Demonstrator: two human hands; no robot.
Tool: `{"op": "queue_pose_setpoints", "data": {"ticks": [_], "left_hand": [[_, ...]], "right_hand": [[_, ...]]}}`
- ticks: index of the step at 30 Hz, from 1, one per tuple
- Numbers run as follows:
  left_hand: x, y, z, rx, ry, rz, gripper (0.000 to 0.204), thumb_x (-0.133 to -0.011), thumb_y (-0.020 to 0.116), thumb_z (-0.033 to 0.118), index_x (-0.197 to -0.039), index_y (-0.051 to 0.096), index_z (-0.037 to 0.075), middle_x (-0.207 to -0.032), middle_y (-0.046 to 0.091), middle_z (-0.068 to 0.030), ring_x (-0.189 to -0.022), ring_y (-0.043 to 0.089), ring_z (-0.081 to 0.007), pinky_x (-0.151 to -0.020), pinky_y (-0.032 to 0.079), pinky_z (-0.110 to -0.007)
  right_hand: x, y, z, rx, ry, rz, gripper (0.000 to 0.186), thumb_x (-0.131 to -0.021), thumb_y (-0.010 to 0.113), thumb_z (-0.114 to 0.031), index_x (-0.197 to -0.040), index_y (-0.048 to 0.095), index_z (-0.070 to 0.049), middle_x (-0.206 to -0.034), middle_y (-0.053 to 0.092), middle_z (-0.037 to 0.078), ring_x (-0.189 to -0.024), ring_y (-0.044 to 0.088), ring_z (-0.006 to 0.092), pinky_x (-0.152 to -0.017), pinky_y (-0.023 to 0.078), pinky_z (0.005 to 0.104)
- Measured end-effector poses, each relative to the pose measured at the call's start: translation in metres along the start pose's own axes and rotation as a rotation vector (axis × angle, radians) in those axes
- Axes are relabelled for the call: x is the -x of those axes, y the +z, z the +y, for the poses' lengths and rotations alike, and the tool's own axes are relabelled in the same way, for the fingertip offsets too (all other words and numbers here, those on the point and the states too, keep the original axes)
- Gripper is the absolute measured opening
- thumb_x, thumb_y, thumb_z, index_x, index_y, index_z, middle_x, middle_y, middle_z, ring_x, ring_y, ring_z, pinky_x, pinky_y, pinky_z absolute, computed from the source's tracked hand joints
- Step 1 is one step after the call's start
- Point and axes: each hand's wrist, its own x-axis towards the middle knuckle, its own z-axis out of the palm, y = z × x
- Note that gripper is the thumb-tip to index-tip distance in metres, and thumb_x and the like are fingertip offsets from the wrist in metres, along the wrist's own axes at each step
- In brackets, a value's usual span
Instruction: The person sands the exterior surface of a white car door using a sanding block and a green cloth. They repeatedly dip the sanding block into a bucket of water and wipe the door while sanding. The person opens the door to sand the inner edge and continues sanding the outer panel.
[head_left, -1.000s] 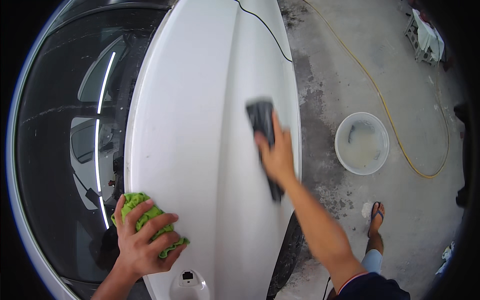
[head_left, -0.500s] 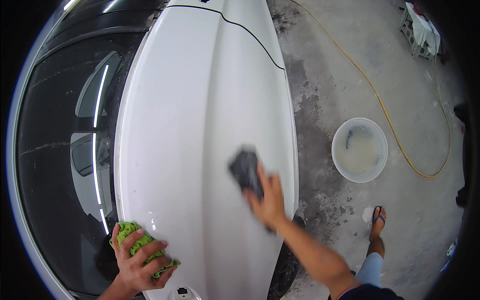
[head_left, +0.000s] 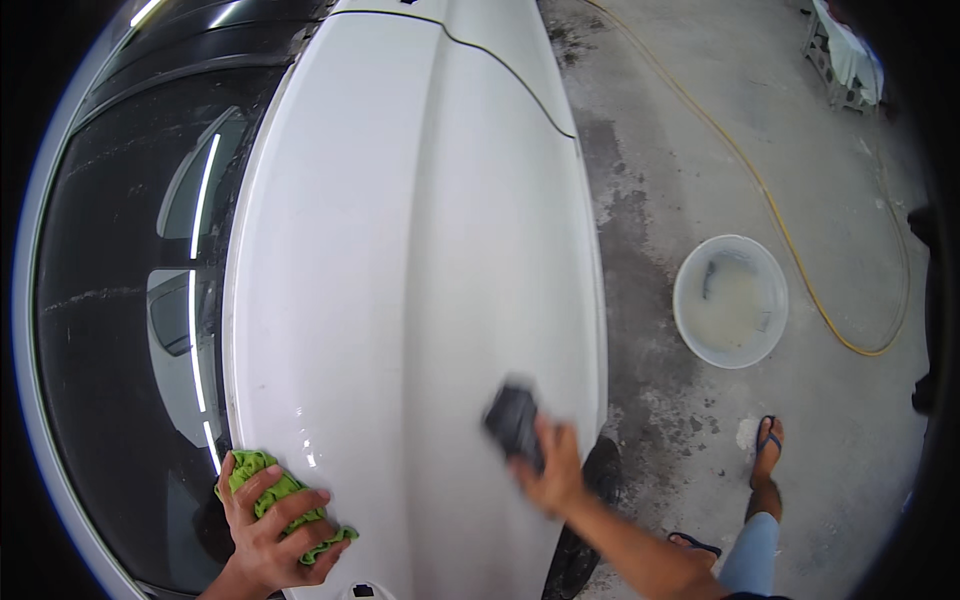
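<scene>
Your right hand [head_left: 555,475] holds a dark block [head_left: 513,420] against the white car body panel [head_left: 500,250], toward its outer edge and the dark tire [head_left: 585,525]. Your thumb lies along one side and your fingers along the other, closed around it; the block is blurred, so you cannot tell its surface or its exact shape.

Your left hand [head_left: 275,530] is spread over a crumpled green cloth [head_left: 320,530], pressing it to the panel's other edge, beside the dark window glass [head_left: 100,250]. Your fingers there are parted and bent, with folds of cloth showing between them. Small wet-looking highlights [head_left: 307,455] sit on the panel just beyond the cloth.

On the concrete floor [head_left: 650,200] to your right, well apart from the panel, stands a round white bucket [head_left: 684,310], upright and open. It holds cloudy, pale beige liquid [head_left: 735,310], whose surface sits below the rim. A narrow dark shape [head_left: 709,280] shows near the bucket's left inner wall; you cannot tell what it is.

A yellow hose [head_left: 775,215] curves past the bucket's far side. Farther off, at the upper right, a gray openwork crate [head_left: 820,65] has a white cloth [head_left: 850,55] draped over it; what the crate holds is hidden.
</scene>
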Motion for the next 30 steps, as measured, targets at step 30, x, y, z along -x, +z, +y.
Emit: {"op": "queue_pose_setpoints", "data": {"ticks": [30], "left_hand": [[-0.036, -0.007, 0.004, -0.113, 0.072, 0.076, 0.025, -0.056, 0.077, 0.016, -0.055, 0.053, 0.020, -0.070, 0.053, 0.0039, -0.084, 0.053, -0.0247, -0.080, 0.037, -0.049]], "right_hand": [[0.092, -0.003, -0.070, 0.062, 0.225, -0.018, 0.087, -0.090, 0.075, -0.041, -0.159, 0.035, -0.006, -0.108, 0.051, 0.024, -0.096, 0.052, 0.0388, -0.085, 0.043, 0.0497]]}}
